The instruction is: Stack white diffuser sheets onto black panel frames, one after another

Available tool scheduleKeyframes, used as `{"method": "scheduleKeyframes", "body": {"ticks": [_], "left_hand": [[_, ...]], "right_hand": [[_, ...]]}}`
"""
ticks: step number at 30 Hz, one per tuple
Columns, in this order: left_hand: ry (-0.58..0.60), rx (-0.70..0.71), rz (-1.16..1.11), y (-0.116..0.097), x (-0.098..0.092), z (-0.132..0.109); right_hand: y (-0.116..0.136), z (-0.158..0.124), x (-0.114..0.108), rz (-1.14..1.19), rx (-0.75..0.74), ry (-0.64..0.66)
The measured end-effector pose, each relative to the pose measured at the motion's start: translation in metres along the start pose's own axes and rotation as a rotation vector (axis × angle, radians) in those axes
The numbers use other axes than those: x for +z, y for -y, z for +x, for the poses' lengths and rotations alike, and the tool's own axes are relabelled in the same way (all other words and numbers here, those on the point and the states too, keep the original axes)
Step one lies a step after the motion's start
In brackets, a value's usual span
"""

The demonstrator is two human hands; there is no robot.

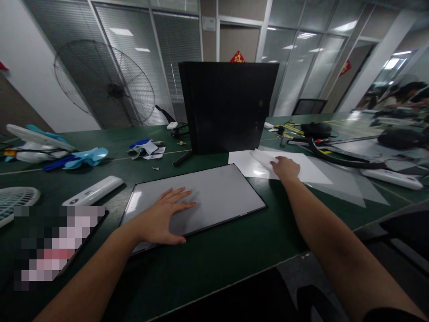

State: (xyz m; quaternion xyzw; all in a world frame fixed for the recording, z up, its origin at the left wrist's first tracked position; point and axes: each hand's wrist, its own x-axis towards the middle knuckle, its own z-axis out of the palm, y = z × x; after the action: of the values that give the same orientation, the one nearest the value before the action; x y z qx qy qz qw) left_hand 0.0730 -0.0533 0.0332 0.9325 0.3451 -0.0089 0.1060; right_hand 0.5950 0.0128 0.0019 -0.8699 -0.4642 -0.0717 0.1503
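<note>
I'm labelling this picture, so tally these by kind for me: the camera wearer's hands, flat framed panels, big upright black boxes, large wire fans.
Left hand and right hand: 2
Framed panel: 1
Black box: 1
Wire fan: 1
Total: 5

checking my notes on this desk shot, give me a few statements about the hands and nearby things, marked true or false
1. The left hand is over the flat panel. True.
2. The left hand is clenched in a fist. False: its fingers are spread.
3. The right hand is at the white sheets. True.
4. The flat panel lies on the floor. False: it lies on the green table.
5. The upright black object stands beyond the flat panel. True.
</note>
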Motion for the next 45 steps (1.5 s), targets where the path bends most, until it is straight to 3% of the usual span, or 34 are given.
{"method": "scheduleKeyframes", "body": {"ticks": [3, 7, 14, 17, 21, 23, 25, 28, 31, 34, 36, 39, 42, 45], "left_hand": [[-0.025, -0.032, 0.021, 0.005, -0.002, -0.003], [-0.108, -0.093, -0.011, 0.013, -0.002, -0.005], [-0.510, -0.373, -0.143, 0.045, 0.007, -0.009], [-0.493, -0.506, -0.198, 0.054, 0.011, -0.008], [-0.273, -0.523, -0.056, 0.061, 0.016, -0.006], [-0.190, -0.511, 0.020, 0.064, 0.018, -0.006], [-0.166, -0.542, 0.072, 0.068, 0.019, -0.007], [-0.212, -0.622, 0.178, 0.073, 0.017, -0.010], [-0.280, -0.716, 0.271, 0.076, 0.013, -0.012], [-0.235, -0.729, 0.236, 0.076, 0.014, -0.012], [-0.191, -0.691, 0.171, 0.075, 0.017, -0.010], [-0.184, -0.638, 0.133, 0.074, 0.021, -0.008], [-0.166, -0.619, 0.109, 0.076, 0.020, -0.009], [-0.145, -0.584, 0.079, 0.084, 0.017, -0.014]], "right_hand": [[0.014, -0.010, -0.020, 0.018, -0.114, -0.008], [0.055, -0.042, -0.036, 0.056, -0.364, 0.019], [0.132, -0.151, -0.045, 0.291, -1.043, 0.246], [0.145, -0.187, -0.044, 0.394, -1.276, 0.434], [0.145, -0.201, -0.042, 0.632, -1.533, 0.668], [0.142, -0.192, -0.041, 0.700, -1.520, 0.687], [0.138, -0.176, -0.038, 0.660, -1.424, 0.590], [0.129, -0.147, -0.031, 0.388, -1.259, 0.419], [0.118, -0.126, -0.030, 0.155, -1.196, 0.405], [0.112, -0.121, -0.041, 0.078, -1.132, 0.362], [0.112, -0.123, -0.050, 0.064, -1.072, 0.324], [0.112, -0.122, -0.054, 0.127, -1.098, 0.330], [0.104, -0.106, -0.043, 0.214, -1.103, 0.278], [0.088, -0.080, -0.025, 0.217, -0.995, 0.211]]}}
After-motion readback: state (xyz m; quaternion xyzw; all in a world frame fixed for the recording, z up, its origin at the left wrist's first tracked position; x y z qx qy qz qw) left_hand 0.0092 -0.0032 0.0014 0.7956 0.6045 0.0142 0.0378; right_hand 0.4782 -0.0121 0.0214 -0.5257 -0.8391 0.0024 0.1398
